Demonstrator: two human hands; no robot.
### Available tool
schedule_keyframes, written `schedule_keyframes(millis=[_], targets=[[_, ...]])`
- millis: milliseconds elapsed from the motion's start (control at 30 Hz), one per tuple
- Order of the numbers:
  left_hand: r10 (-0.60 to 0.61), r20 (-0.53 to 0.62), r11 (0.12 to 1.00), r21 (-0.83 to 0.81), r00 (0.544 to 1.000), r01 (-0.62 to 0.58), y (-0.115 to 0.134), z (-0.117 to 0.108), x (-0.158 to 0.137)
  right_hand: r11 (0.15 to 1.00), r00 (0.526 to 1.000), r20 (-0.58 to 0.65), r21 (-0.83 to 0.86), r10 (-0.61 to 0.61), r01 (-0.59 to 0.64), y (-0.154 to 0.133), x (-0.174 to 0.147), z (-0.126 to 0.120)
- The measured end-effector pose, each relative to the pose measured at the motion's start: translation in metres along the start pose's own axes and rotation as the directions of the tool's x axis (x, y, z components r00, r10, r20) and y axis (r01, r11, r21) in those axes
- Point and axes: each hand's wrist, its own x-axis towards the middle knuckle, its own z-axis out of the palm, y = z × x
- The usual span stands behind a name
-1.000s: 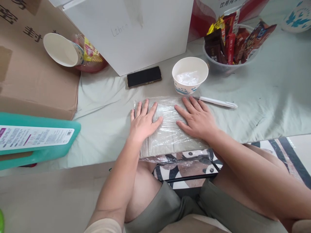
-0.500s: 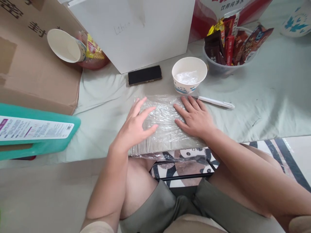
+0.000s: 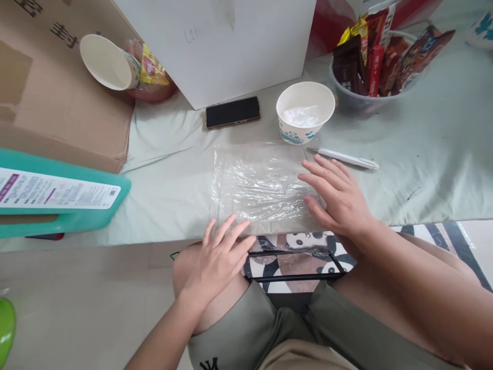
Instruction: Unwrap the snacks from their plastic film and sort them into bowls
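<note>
A thin clear plastic bag or film (image 3: 262, 180) lies spread out on the pale green cloth, its near end drooping over the table edge. My left hand (image 3: 221, 252) is at the front edge, fingers spread, fingertips by the plastic's near left corner; whether they touch it I cannot tell. At the plastic's right side is my right hand (image 3: 339, 198), fingers stretched out and holding nothing. Just beyond that hand lies a white pen-like tool (image 3: 348, 158). Behind the plastic stands a paper bowl (image 3: 306, 110) with crumpled clear plastic (image 3: 301, 117) inside.
A black phone (image 3: 233, 113) lies before a white box (image 3: 231, 46). On the right is a clear tub (image 3: 358, 97) of wrapped snacks. A cardboard box (image 3: 57, 113), a tipped paper cup (image 3: 110, 64) and a teal container (image 3: 119, 192) occupy the left. A pale cloth (image 3: 165, 200) covers the table.
My left hand has moved from the plastic's left part down toward me to the table's front edge. My right hand has shifted right, off the middle of the plastic. The view has shifted slightly.
</note>
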Motion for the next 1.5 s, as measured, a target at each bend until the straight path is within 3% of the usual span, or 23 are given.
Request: schedule_keyframes(millis=[133,300,400,533,633,733,867,933,1000,1100,1167,1333,1433,1500], targets=[[-0.069,-0.107,0.997,0.036,0.992,0.074,-0.001,0.014,-0.003,0.998,0.999,0.04,0.058,-0.037,0.034,-0.001,-0.003,0.005],[-0.056,-0.332,0.994,-0.103,0.942,0.023,-0.007,0.007,0.008,0.991,0.999,-0.019,0.13,-0.039,0.042,0.0,-0.001,0.004],[-0.106,-0.373,0.983,-0.179,0.922,0.041,-0.006,-0.003,0.015,0.955,0.978,-0.121,0.221,-0.172,0.196,-0.004,-0.006,-0.006],[-0.166,-0.371,0.962,-0.264,0.914,0.067,-0.007,-0.015,0.022,0.812,0.884,-0.32,0.373,-0.342,0.449,-0.02,-0.014,-0.022],[-0.181,-0.395,0.955,-0.289,0.901,0.065,-0.012,-0.023,0.028,0.755,0.879,-0.259,0.45,-0.401,0.477,-0.031,-0.016,-0.028],[-0.208,-0.405,0.956,-0.279,0.891,0.096,-0.016,-0.031,0.035,0.784,0.891,-0.185,0.426,-0.414,0.452,-0.032,-0.014,-0.026],[-0.224,-0.376,0.956,-0.265,0.899,0.127,-0.023,-0.039,0.04,0.819,0.945,-0.214,0.474,-0.249,0.323,-0.024,-0.012,-0.021],[-0.235,-0.303,0.947,-0.285,0.924,0.148,-0.029,-0.042,0.04,0.818,0.981,-0.182,0.552,-0.071,0.162,-0.019,-0.011,-0.021],[-0.267,-0.182,0.927,-0.317,0.946,0.2,-0.036,-0.045,0.037,0.787,0.983,-0.138,0.617,0.119,-0.009,-0.016,-0.011,-0.022],[-0.321,0.037,0.864,-0.397,0.946,0.308,-0.046,-0.047,0.03,0.676,0.945,-0.05,0.711,0.324,-0.194,-0.015,-0.008,-0.023],[-0.355,0.098,0.785,-0.508,0.93,0.353,-0.051,-0.045,0.026,0.594,0.913,0.003,0.758,0.409,-0.269,-0.015,-0.006,-0.022],[-0.511,0.049,0.489,-0.805,0.858,0.337,-0.059,-0.034,0.032,0.428,0.824,0.082,0.823,0.56,-0.373,-0.012,0.004,-0.019],[-0.611,0.014,0.309,-0.916,0.792,0.255,-0.063,-0.03,0.052,0.39,0.769,0.098,0.818,0.632,-0.424,-0.008,0.009,-0.015],[-0.676,-0.001,0.233,-0.949,0.737,0.212,-0.065,-0.03,0.071,0.377,0.734,0.103,0.805,0.672,-0.458,-0.006,0.012,-0.012]])
